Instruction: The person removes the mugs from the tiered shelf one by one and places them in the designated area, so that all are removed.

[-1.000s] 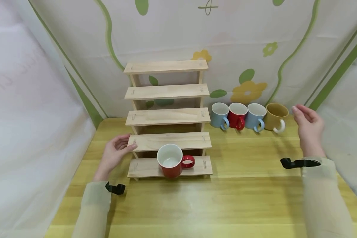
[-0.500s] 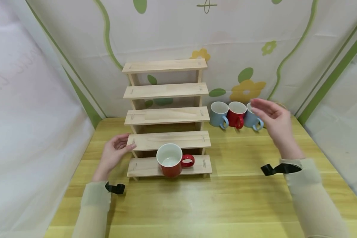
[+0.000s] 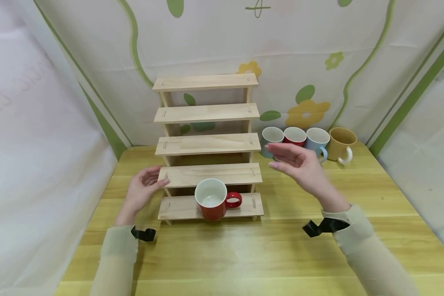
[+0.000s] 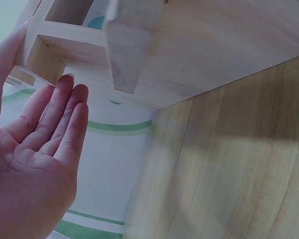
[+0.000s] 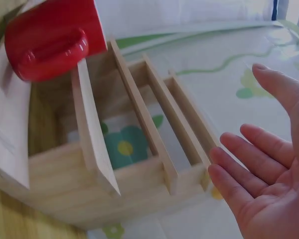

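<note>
A five-step light wooden display shelf [image 3: 192, 144] stands on the table. My left hand [image 3: 141, 190] holds the left end of its second step from the bottom, thumb over the board and the other fingers at the end and underneath. On the bottom step sits a red mug [image 3: 212, 211], white inside, handle pointing right. In the right wrist view this red mug [image 5: 57, 35] appears at the upper left. My right hand [image 3: 304, 168] is in the air right of the shelf, holding nothing, with fingers extended and thumb apart. It partly covers the mugs behind it.
Along the back right stand a light blue mug [image 3: 272, 135], another red mug [image 3: 295, 134], a second light blue mug [image 3: 315, 142] and a mustard mug [image 3: 340, 144] with a white handle. White patterned cloth [image 3: 214, 37] hangs behind and at both sides.
My right hand has swept left from beside the mustard mug, past the row of mugs, toward the shelf. The left hand, the shelf and the red mug on it stay put.
</note>
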The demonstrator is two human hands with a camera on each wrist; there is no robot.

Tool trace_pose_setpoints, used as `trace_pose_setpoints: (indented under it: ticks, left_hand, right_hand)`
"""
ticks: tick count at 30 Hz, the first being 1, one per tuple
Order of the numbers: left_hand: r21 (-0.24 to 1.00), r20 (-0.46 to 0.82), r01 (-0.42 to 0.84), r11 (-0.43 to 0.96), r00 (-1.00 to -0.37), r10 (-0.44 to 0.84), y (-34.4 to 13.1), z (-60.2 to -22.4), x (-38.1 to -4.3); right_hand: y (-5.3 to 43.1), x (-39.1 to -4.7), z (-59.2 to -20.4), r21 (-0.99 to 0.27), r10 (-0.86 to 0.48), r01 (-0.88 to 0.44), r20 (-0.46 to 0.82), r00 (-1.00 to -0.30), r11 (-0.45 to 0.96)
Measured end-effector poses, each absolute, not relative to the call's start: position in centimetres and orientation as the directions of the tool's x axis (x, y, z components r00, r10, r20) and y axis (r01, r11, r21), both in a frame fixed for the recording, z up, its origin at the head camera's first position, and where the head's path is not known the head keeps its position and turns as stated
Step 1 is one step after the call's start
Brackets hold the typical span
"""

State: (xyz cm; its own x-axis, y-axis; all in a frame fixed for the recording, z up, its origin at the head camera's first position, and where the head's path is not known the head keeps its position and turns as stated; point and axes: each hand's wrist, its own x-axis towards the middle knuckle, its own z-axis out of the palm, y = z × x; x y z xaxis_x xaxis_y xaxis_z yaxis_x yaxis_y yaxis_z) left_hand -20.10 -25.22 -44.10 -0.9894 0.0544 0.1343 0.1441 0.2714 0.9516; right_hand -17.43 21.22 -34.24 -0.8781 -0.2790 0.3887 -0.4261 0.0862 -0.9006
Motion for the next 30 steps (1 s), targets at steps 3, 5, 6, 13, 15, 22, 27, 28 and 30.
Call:
trace_pose_setpoints:
  ticks: [3, 5, 6, 13, 15, 22, 27, 28, 30]
  left_hand:
    - [0.952, 0.14, 0.149, 0.268, -0.989, 0.054, -25.3, -44.1, -20.1]
    - [0.952, 0.139, 0.148, 0.268, -0.989, 0.055, -25.3, -44.1, -20.1]
    - [0.952, 0.138, 0.148, 0.268, -0.989, 0.056, -25.3, -44.1, -20.1]
    - [0.953, 0.138, 0.149, 0.265, -0.989, 0.06, -25.3, -44.2, -20.2]
    - [0.953, 0.142, 0.153, 0.263, -0.988, 0.06, -25.4, -44.2, -20.2]
    - [0.952, 0.154, 0.165, 0.259, -0.986, 0.062, -25.3, -44.3, -20.3]
    - [0.952, 0.15, 0.159, 0.263, -0.987, 0.057, -25.3, -44.3, -20.3]
    - [0.951, 0.15, 0.159, 0.265, -0.987, 0.057, -25.3, -44.3, -20.2]
    - [0.95, 0.15, 0.16, 0.269, -0.987, 0.059, -25.3, -44.2, -20.2]
  right_hand:
    - [20.1, -17.1, -34.7, -0.905, -0.345, -0.412, 0.355, -0.869, 0.106]
    - [19.4, -16.8, -35.0, -0.911, -0.39, -0.396, 0.324, -0.862, 0.117]
    - [19.1, -16.7, -35.2, -0.915, -0.41, -0.382, 0.302, -0.861, 0.13]
    - [16.7, -16.1, -37.3, -0.931, -0.535, -0.316, 0.175, -0.827, 0.184]
    - [16.2, -16.0, -37.9, -0.941, -0.565, -0.285, 0.137, -0.813, 0.182]
    - [14.8, -15.8, -39.9, -0.957, -0.602, -0.215, 0.057, -0.796, 0.194]
    - [14.2, -16.0, -40.7, -0.948, -0.585, -0.226, 0.055, -0.809, 0.225]
    - [14.1, -16.1, -40.8, -0.947, -0.581, -0.226, 0.055, -0.812, 0.227]
    - [14.0, -16.2, -41.1, -0.947, -0.574, -0.225, 0.054, -0.817, 0.23]
